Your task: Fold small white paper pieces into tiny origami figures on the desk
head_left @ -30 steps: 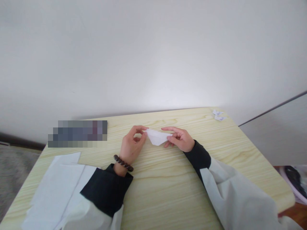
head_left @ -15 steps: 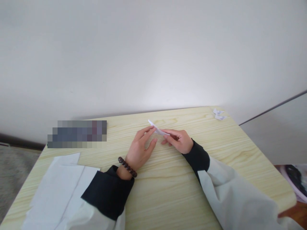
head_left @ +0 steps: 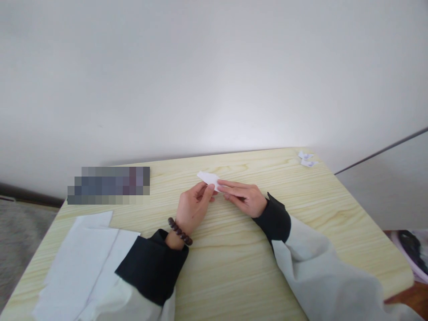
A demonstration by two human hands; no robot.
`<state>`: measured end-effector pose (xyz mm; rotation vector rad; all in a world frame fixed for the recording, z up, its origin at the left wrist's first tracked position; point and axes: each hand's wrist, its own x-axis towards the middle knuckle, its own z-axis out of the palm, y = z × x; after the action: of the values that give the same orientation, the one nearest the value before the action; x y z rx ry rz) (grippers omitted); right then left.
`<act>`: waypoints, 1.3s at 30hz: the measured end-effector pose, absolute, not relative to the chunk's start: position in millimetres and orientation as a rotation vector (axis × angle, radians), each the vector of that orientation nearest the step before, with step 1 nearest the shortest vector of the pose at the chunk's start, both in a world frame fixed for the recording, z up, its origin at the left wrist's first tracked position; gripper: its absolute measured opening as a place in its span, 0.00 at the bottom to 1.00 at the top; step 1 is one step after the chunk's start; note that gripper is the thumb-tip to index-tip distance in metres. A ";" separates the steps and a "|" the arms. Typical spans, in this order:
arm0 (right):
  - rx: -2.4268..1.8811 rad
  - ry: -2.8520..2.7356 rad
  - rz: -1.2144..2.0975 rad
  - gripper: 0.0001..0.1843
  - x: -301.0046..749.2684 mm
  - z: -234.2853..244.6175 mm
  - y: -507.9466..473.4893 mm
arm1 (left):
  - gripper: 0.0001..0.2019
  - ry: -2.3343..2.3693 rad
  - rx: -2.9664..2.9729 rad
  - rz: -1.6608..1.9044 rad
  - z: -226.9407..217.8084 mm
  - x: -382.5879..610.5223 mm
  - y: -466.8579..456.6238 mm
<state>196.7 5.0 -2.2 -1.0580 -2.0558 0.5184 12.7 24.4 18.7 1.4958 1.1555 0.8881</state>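
Observation:
A small folded piece of white paper (head_left: 207, 178) is held above the middle of the table, its narrow end pointing to the upper left. My left hand (head_left: 192, 207), with a dark bead bracelet at the wrist, pinches the paper's lower edge, thumb on top and fingers curled beneath. From the right, my right hand (head_left: 249, 197) reaches in with fingers fairly straight. Its fingertips press on the paper's right end, and part of the paper there is hidden behind them.
White paper sheets (head_left: 83, 254) lie overlapping at the left of the wooden table (head_left: 234, 272). Behind them is a pixelated dark object (head_left: 107, 183). Small folded white papers (head_left: 306, 162) sit at the far right corner. A pale wall (head_left: 214, 80) borders the table's back edge.
The folded paper has turned to show a broader flat face and shifted slightly left. My left thumb has closed onto it, and my right fingers have moved left and straightened along its right end.

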 end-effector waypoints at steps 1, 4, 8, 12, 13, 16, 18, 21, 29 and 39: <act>-1.064 -2.058 0.524 0.15 195.8 -1.1 4.0 | 0.15 1.160 1.494 0.886 18.5 12.6 24.5; -1.083 -2.030 0.604 0.14 193.6 3.3 1.4 | 0.13 1.154 1.476 0.883 16.1 12.0 25.1; -1.078 -1.927 0.621 0.12 192.9 7.3 1.0 | 0.14 1.142 1.475 0.893 13.1 11.6 26.1; -1.163 -1.832 0.605 0.11 193.2 6.0 2.0 | 0.12 1.252 1.592 0.892 11.3 11.1 25.8; -1.186 -1.815 0.614 0.11 193.1 5.3 2.0 | 0.12 1.270 1.637 0.887 11.0 11.0 25.5; -1.225 -1.787 0.594 0.11 193.0 3.4 2.6 | 0.12 1.312 1.851 0.844 10.7 11.3 24.3; -1.222 -1.778 0.537 0.12 193.1 2.1 3.6 | 0.12 1.301 2.028 0.803 11.1 11.7 23.6; -1.222 -1.791 0.460 0.13 193.9 -0.5 5.6 | 0.12 1.236 2.190 0.740 10.9 12.2 23.3; -1.270 -1.783 0.474 0.07 195.2 -3.6 6.5 | 0.09 1.215 2.243 0.722 7.4 11.1 24.4; -1.224 -1.937 0.416 0.09 203.1 -5.5 11.5 | 0.13 1.115 2.266 0.734 3.5 -0.2 30.9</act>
<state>203.1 11.5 -5.5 -1.2242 -1.9374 0.4162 -0.2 30.9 3.5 2.2660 1.1149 0.7336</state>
